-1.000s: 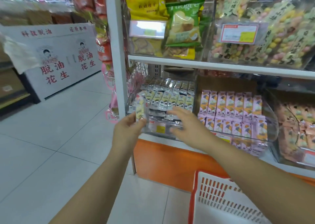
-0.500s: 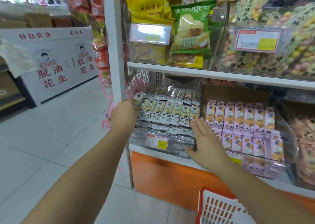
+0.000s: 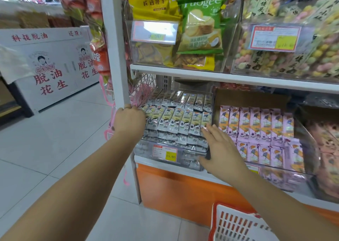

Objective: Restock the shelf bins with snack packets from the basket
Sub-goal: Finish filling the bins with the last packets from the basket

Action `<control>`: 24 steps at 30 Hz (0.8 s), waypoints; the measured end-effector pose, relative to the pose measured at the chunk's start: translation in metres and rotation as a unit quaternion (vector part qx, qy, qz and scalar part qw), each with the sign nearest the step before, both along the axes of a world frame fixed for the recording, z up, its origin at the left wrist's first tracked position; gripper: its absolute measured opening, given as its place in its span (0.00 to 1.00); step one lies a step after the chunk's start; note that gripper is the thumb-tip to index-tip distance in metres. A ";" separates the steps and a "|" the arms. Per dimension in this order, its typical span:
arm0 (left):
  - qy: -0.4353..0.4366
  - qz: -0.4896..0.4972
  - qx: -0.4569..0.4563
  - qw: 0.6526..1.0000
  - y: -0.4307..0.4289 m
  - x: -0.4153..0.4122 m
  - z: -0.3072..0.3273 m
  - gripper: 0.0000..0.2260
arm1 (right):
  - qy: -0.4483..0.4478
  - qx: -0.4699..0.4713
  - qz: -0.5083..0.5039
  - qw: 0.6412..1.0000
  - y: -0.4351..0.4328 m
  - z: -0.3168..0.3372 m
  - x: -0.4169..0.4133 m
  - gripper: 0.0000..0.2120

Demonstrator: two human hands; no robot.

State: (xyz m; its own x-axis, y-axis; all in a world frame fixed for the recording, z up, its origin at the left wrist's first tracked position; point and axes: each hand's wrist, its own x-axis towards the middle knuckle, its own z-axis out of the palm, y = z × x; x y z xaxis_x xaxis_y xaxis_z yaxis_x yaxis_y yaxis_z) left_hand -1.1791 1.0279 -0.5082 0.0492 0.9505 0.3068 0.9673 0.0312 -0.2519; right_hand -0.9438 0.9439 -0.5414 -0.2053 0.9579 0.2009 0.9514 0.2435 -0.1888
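At the bottom right of the frame I see the red and white basket, only its near corner in view, and I cannot tell whether any packets lie in it. My 2 forearms reach up from the lower edge toward the lower shelf. My right hand is spread flat with fingers apart, holding nothing, its thumb against the front right corner of the clear bin and its fingertips touching the right end of the silver-green snack packets. My left hand is curled at the bin's left side, at the left end of the same row; its fingers are hidden behind the knuckles, so I cannot tell whether that grip is closed on a packet. The packets stand in tidy overlapping rows filling the bin, with a price tag reading 15.80 on its front wall. Just right of it, a second bin holds pink packets. Above, on the upper shelf, a green biscuit bag leans on yellow bags, with pastel puffed snacks at the upper right. At the far left stands a white display cabinet with red lettering.
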 end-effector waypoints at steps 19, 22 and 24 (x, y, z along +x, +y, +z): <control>-0.210 -0.113 -0.013 0.971 -0.017 0.023 -0.030 0.26 | -0.041 0.003 0.095 0.995 0.014 0.021 -0.001 0.39; -0.282 -0.220 0.077 0.931 -0.060 0.052 -0.042 0.23 | 0.082 0.081 0.124 0.986 -0.024 0.006 0.018 0.27; -0.289 -0.298 0.060 0.908 -0.091 0.074 -0.069 0.18 | 0.164 0.110 0.108 0.974 -0.057 -0.020 0.037 0.17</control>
State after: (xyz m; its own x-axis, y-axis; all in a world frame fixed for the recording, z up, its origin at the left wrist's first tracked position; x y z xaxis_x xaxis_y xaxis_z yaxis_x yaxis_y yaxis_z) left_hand -1.1047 0.9366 -0.5770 0.3414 0.7662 0.5443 0.7913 -0.5469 0.2734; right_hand -0.9065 0.8872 -0.5610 -0.2879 0.8259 0.4847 0.7703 0.5005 -0.3953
